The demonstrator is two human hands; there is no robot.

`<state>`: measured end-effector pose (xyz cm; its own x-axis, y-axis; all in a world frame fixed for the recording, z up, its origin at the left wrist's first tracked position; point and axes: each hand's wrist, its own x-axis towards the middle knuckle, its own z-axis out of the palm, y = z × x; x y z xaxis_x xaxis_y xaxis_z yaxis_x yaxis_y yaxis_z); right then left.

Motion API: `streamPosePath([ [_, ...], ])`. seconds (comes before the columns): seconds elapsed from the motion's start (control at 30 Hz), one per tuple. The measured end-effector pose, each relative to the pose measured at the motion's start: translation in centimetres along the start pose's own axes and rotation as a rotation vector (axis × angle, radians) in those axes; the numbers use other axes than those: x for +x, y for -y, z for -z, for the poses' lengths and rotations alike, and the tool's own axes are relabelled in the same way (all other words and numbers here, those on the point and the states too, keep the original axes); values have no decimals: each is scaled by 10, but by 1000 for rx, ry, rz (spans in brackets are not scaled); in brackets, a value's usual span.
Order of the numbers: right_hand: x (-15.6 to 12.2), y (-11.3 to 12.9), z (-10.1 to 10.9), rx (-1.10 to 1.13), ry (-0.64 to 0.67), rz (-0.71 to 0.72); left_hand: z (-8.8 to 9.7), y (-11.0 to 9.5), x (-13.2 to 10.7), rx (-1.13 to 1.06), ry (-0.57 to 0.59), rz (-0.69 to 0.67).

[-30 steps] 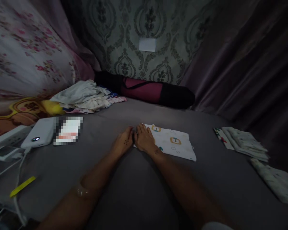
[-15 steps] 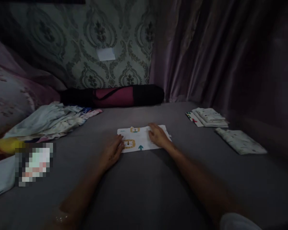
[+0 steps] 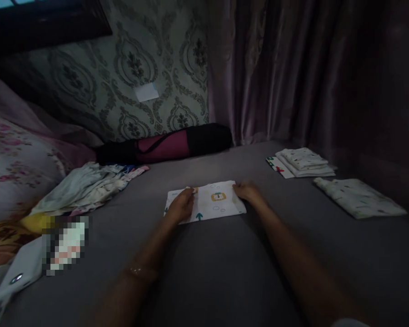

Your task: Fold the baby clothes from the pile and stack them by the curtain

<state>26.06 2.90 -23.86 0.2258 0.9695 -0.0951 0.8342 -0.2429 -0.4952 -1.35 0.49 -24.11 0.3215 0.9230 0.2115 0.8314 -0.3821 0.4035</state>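
A small white folded cloth (image 3: pixel 215 203) with yellow and teal prints lies flat on the grey bed sheet (image 3: pixel 204 272) in front of me. My left hand (image 3: pixel 181 205) rests on its left end, fingers bent down onto the fabric. At the cloth's right edge my right hand (image 3: pixel 248 192) lies with fingers curled on the fabric. The dim light hides whether either hand pinches the cloth.
A stack of folded white cloths (image 3: pixel 303 162) and another folded piece (image 3: pixel 357 198) lie at the right. A heap of unfolded clothes (image 3: pixel 88 187) sits at the left by a floral pillow (image 3: pixel 17 168). A black and pink roll bag (image 3: pixel 167 144) lies against the wall. A white power bank (image 3: pixel 18 272) is at lower left.
My hands have moved apart along the cloth, the right one sliding to its right edge and the left one onto its left end. The view has swung right.
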Motion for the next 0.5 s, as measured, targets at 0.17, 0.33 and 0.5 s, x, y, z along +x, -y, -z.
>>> streamPosePath([
  [0.17, -2, 7, 3, 262, 113, -76, -20, -18, 17, 29, -15, 56],
  [0.33, -11, 20, 4, 439, 174, -103, -30, -23, 15, 125, -63, 33],
  [0.5, -16, 26, 10, 539, 191, -17, -40, -20, 11, 245, -24, 61],
])
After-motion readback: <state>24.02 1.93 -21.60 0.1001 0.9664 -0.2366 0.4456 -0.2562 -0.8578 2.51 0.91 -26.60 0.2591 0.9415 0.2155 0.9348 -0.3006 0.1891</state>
